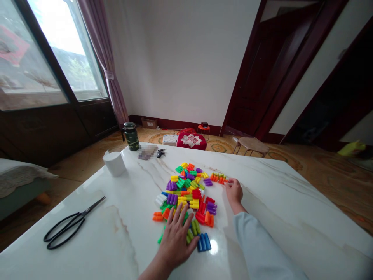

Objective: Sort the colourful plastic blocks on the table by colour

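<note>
A loose heap of colourful plastic building blocks, many with rounded, finger-like prongs, lies on the white marbled table. My left hand rests palm down on the near part of the heap, fingers spread, hiding some blocks. Just right of its thumb is a blue block. At the heap's far right runs a row of joined orange blocks with yellow-green bits along the top. My right hand pinches the right end of this row; its fingertips partly cover what they hold.
Black-handled scissors lie at the left. Farther back are a white paper roll, a dark green flask, a blurred-out item and small black pliers. Stools stand beyond the table's far edge.
</note>
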